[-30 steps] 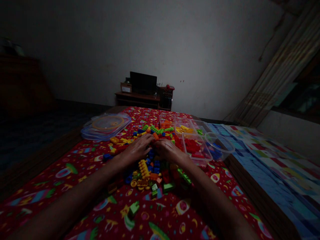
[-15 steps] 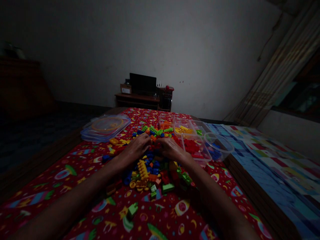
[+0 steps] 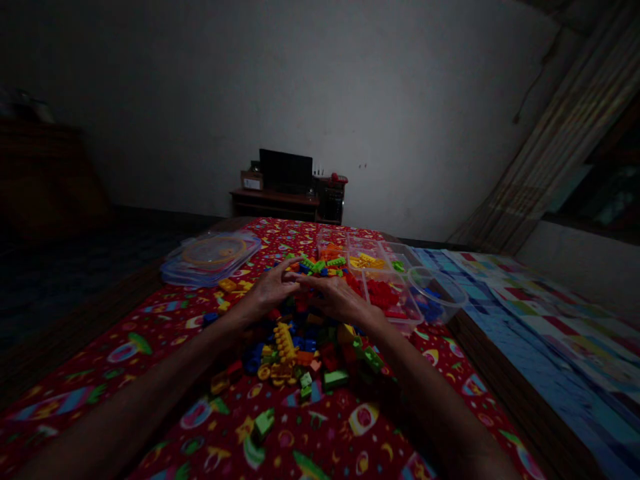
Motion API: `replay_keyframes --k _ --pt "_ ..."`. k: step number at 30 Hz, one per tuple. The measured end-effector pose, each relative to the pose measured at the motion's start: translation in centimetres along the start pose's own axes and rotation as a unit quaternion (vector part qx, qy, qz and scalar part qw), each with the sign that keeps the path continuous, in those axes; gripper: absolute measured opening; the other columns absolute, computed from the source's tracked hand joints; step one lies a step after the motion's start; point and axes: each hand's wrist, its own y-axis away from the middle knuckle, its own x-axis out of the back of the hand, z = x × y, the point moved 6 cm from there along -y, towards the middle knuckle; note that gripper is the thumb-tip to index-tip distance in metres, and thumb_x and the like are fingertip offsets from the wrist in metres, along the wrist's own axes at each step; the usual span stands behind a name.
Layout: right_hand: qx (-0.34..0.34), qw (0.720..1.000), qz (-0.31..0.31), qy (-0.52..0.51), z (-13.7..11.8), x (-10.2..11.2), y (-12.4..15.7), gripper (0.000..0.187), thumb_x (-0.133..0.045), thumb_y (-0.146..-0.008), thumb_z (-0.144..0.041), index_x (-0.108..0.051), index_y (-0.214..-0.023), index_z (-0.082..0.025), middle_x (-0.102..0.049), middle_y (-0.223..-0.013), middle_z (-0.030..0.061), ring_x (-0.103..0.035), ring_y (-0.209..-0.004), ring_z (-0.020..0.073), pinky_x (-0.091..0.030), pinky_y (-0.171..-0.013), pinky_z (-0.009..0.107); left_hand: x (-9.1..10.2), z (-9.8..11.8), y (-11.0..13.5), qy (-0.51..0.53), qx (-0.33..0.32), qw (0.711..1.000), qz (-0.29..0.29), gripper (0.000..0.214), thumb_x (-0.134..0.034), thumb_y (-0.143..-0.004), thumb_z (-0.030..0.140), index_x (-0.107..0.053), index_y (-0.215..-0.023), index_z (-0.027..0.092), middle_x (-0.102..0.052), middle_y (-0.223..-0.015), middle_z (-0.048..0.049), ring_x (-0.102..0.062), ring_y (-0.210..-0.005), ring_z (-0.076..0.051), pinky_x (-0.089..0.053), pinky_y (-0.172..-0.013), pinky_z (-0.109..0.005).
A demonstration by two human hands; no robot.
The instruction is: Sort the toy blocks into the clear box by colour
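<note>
My left hand [image 3: 274, 289] is over the far part of a pile of toy building bricks [image 3: 305, 343], fingers stretched out and apart, with nothing visible between them. From the other side my right hand [image 3: 339, 295] reaches across, its index finger stretched toward the left fingertips; the two hands meet or overlap there. Its lower fingers are partly hidden in shadow above the bricks. A red brick [image 3: 301, 304] shows just below the fingertips. Nearer to me lie a long yellow brick [image 3: 285, 343], a green brick [image 3: 335, 379] and a lone light green brick [image 3: 264, 423].
A clear divided box [image 3: 419, 316] at the right holds bricks sorted by colour. Beside it, a round clear tub [image 3: 463, 293] contains blue bricks. Clear lids [image 3: 175, 275] are stacked at the left on the red patterned cloth [image 3: 110, 383]. A monitor [image 3: 286, 171] stands by the wall.
My left hand has shifted slightly left and its fingers have spread. My right hand's index finger has straightened out to the left. The long yellow brick sits almost as before.
</note>
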Motion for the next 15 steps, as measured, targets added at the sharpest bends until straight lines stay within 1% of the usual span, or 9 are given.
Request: replay_keyframes --k 2,4,6,7,9,11,13,15 --pt "0.0 1.0 0.01 0.001 -0.1 0.2 0.0 0.042 -0.05 -0.09 -0.017 -0.051 -0.131 -0.026 -0.069 -0.102 0.004 -0.063 -0.082 0.0155 -0.039 -0.068 0.022 -0.2 0.2 0.2 -0.005 0.01 1.0 -0.004 0.069 -0.064 -0.07 0.026 -0.041 -0.135 0.02 -0.073 -0.094 -0.0029 -0.07 -0.085 -0.021 -0.056 -0.071 -0.031" --pt "-0.012 0.999 0.032 0.013 -0.1 0.9 0.0 0.035 -0.049 -0.091 -0.019 -0.056 -0.125 -0.023 -0.07 -0.097 0.0048 -0.062 -0.08 0.015 -0.039 -0.067 0.021 -0.4 0.5 0.3 -0.012 0.009 1.0 -0.019 0.069 -0.063 -0.072 0.029 -0.039 -0.137 0.019 -0.072 -0.099 -0.0048 -0.069 -0.087 -0.022 -0.056 -0.073 -0.032" --pt "-0.034 0.997 0.059 0.032 0.3 2.1 0.2 0.031 -0.048 -0.091 -0.021 -0.058 -0.12 -0.021 -0.07 -0.092 0.0056 -0.061 -0.077 0.0145 -0.038 -0.065 0.021 -0.5 0.9 0.3 -0.032 -0.011 0.999 -0.03 0.067 -0.061 -0.076 0.036 -0.039 -0.136 0.018 -0.071 -0.105 -0.0078 -0.07 -0.087 -0.023 -0.057 -0.074 -0.036" --pt "-0.051 0.995 0.072 0.044 0.6 2.9 0.4 0.031 -0.049 -0.09 -0.02 -0.058 -0.12 -0.02 -0.069 -0.091 0.0059 -0.06 -0.075 0.0143 -0.038 -0.064 0.021 -0.4 1.2 0.4 -0.057 -0.027 0.997 -0.033 0.063 -0.059 -0.078 0.039 -0.043 -0.134 0.018 -0.071 -0.107 -0.0088 -0.07 -0.088 -0.024 -0.056 -0.075 -0.037" --pt "-0.101 0.988 0.087 0.073 1.8 4.5 1.0 0.033 -0.049 -0.088 -0.019 -0.058 -0.12 -0.019 -0.069 -0.09 0.0064 -0.059 -0.072 0.0144 -0.037 -0.063 0.022 -0.1 2.0 0.5 -0.136 -0.06 0.988 -0.04 0.053 -0.056 -0.08 0.045 -0.053 -0.126 0.019 -0.071 -0.108 -0.0089 -0.069 -0.091 -0.025 -0.055 -0.078 -0.038" --pt "-0.161 0.976 0.087 0.117 3.7 6.0 2.1 0.032 -0.049 -0.087 -0.019 -0.058 -0.118 -0.019 -0.068 -0.091 0.0074 -0.058 -0.073 0.0156 -0.037 -0.065 0.024 0.0 2.6 0.7 -0.217 -0.085 0.97 -0.068 0.041 -0.055 -0.081 0.045 -0.063 -0.113 0.02 -0.072 -0.106 -0.007 -0.068 -0.094 -0.025 -0.054 -0.081 -0.036" --pt "-0.227 0.954 0.08 0.176 5.9 7.2 3.6 0.029 -0.048 -0.087 -0.018 -0.061 -0.114 -0.018 -0.068 -0.094 0.009 -0.059 -0.079 0.0177 -0.038 -0.067 0.025 -0.2 3.0 1.0 -0.264 -0.106 0.953 -0.108 0.035 -0.054 -0.082 0.042 -0.067 -0.106 0.021 -0.072 -0.106 -0.0049 -0.067 -0.093 -0.023 -0.053 -0.082 -0.032" --pt "-0.284 0.929 0.075 0.224 7.9 8.1 5.0 0.027 -0.047 -0.087 -0.019 -0.063 -0.109 -0.018 -0.067 -0.098 0.0104 -0.059 -0.086 0.0199 -0.039 -0.071 0.027 -0.4 3.3 1.2 -0.289 -0.132 0.939 -0.134 0.033 -0.052 -0.083 0.039 -0.067 -0.106 0.02 -0.072 -0.106 -0.0047 -0.067 -0.093 -0.022 -0.052 -0.082 -0.03"
